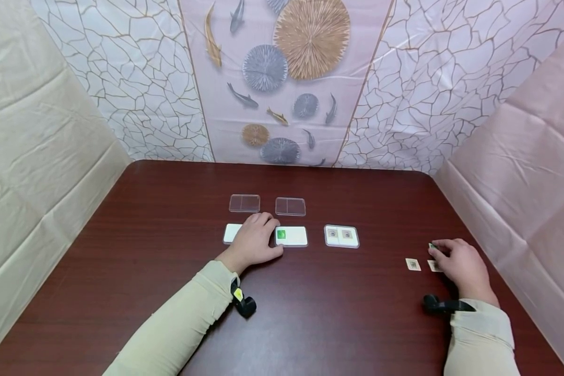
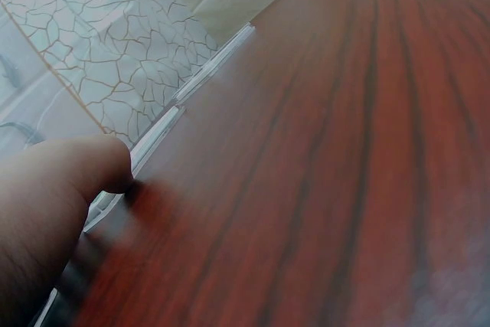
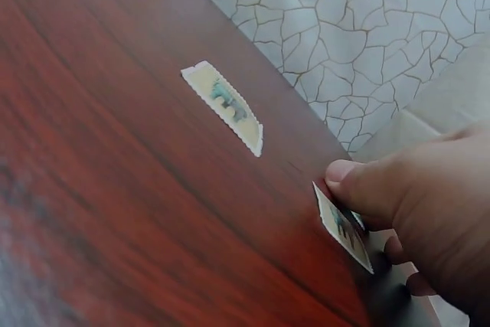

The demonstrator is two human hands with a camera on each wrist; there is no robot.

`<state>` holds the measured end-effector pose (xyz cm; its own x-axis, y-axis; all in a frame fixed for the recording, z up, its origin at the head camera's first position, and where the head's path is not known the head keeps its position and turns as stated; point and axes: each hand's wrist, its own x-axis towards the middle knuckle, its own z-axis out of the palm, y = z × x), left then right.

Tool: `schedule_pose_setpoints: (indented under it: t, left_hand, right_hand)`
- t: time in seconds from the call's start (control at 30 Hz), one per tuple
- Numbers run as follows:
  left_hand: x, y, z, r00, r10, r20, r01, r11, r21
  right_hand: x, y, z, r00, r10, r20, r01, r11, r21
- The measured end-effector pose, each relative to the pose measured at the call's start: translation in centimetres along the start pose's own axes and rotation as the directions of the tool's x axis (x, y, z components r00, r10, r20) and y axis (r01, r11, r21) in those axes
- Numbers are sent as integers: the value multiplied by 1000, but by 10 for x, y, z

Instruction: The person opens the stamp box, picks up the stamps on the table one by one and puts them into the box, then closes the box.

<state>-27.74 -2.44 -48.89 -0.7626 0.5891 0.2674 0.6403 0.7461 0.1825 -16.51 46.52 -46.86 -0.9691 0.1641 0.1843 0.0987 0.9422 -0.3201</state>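
My left hand (image 1: 256,240) grips the left end of the middle flat case (image 1: 293,237), thumb at its near edge. That case has a white insert with a green stamp (image 1: 281,235) at its left side. Partly under the same hand is another white-filled case (image 1: 232,233). Far to the right, my right hand (image 1: 462,263) pinches a small green stamp (image 1: 431,245), mostly hidden by the fingers. Right below these fingertips lies a cream stamp (image 3: 342,227), partly covered by the hand. Beside it lies a second cream stamp (image 3: 226,107) with a perforated edge and a dark picture.
A third case (image 1: 341,236), holding two brownish stamps, lies right of the middle one. Behind the cases are two clear lids (image 1: 244,203), side by side. Patterned cloth (image 1: 282,115) hangs along the far table edge, and plain cloth borders both sides.
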Motion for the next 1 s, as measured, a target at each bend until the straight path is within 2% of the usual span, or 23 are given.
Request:
schedule_pose_setpoints:
  t: [0.3,0.53,0.7,0.83,1.0]
  left_hand:
    - [0,0,0,1000,-8,12,7,1000,9]
    - [0,0,1,1000,-2,1,2,1000,5]
    - [0,0,0,1000,-1,2,1,1000,3]
    - [0,0,-1,1000,3,1,-3,1000,0]
    - [-1,0,-1,1000,-4,8,4,1000,-8]
  right_hand:
    - [2,1,3,998,44,-41,-46,998,-43]
    - [2,0,7,991,114,-71,-111,993,41]
    - [3,-1,8,973,198,-120,-184,976,114]
    - [4,-1,9,957,264,-120,-247,959,142]
    - [7,-10,13,927,336,-170,-300,932,206]
